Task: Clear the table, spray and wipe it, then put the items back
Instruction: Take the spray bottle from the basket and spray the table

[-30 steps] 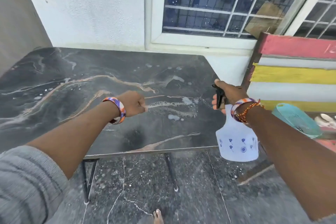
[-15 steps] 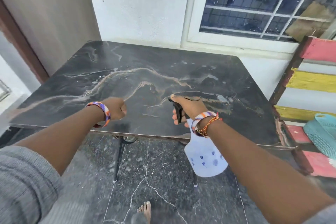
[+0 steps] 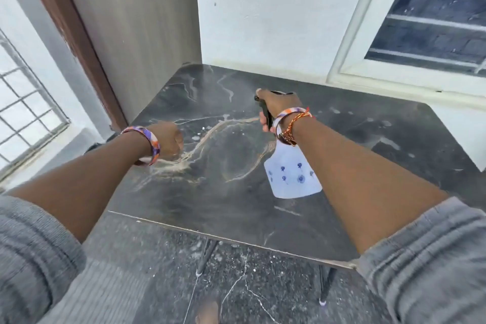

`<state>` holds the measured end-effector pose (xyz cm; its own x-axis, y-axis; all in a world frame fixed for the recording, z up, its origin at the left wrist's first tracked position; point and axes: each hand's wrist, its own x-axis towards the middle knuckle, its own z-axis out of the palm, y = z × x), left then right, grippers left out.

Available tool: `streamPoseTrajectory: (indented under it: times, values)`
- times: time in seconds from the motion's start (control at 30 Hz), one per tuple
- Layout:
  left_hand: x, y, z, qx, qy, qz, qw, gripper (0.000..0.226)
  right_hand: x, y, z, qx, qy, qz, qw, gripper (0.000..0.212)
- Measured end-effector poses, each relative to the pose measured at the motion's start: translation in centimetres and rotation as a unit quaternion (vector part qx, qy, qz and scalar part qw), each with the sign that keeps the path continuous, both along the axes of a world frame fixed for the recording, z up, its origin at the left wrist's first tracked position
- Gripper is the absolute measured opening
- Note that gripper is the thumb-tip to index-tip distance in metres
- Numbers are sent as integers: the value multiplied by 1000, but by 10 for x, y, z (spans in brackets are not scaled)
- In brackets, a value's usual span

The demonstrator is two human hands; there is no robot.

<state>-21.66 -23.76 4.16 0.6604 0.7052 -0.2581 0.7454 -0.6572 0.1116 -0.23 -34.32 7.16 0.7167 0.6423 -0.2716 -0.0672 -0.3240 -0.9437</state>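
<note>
- The right hand (image 3: 278,106) is gripping the spray bottle (image 3: 292,173) by its black trigger head, fingers wrapped around the neck; the bottle is hanging over the middle of the table (image 3: 236,192).
- The left hand (image 3: 168,139) is curling into a fist over the table's left side, apparently holding nothing.
- The bottle, translucent plastic with blue flower prints, is probably handling light and stiff; the neck looks the surest hold.
- The tabletop is looking glossy, dark and marble-veined, with wet droplets scattered across it.

head cam — one view | faces forward-down | close above table (image 3: 236,205) near edge
</note>
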Motion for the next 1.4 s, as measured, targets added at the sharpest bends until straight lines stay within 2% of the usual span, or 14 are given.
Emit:
streamPoseTrajectory:
  times: [0.1,0.27,0.37,0.5,0.6,0.8,0.97,1.13,1.27,1.33,1.37,1.4]
  values:
    - [17,36,3,-3,-26,-18,999,25,28,28,0,-38,-36,-22,998,32]
    - [53,70,2,-8,-35,-64,997,27,92,28,2,-20,53,-105,993,26]
    - [78,73,0,-6,-32,-99,995,26,124,3,-1,-10,34,-171,985,19]
    - [111,66,3,-4,-16,-145,989,28,149,-48,-7,-69,-29,-212,974,22]
    - [139,50,7,-5,-13,-180,984,30,165,-98,-8,-53,-9,-270,961,26]
    - [192,-8,13,-10,-36,-249,968,31,162,-194,-12,-36,6,-357,933,27]
    - [223,-75,15,3,-38,-299,954,28,137,-263,-17,-83,-23,-343,936,31]
    - [252,-157,16,11,-53,-344,937,29,123,-331,-10,-56,55,-311,947,33]
    - [273,-228,7,-21,-59,-374,925,29,124,-388,-10,-76,39,-286,954,21]
    - [285,-260,6,-30,-52,-396,916,30,126,-414,-11,-81,-25,-318,944,3]
    - [291,-275,7,-35,-52,-404,912,30,132,-428,-15,-64,-53,-337,938,12]
    - [298,-287,9,-42,-53,-411,909,30,132,-438,-12,-35,-43,-349,936,23]
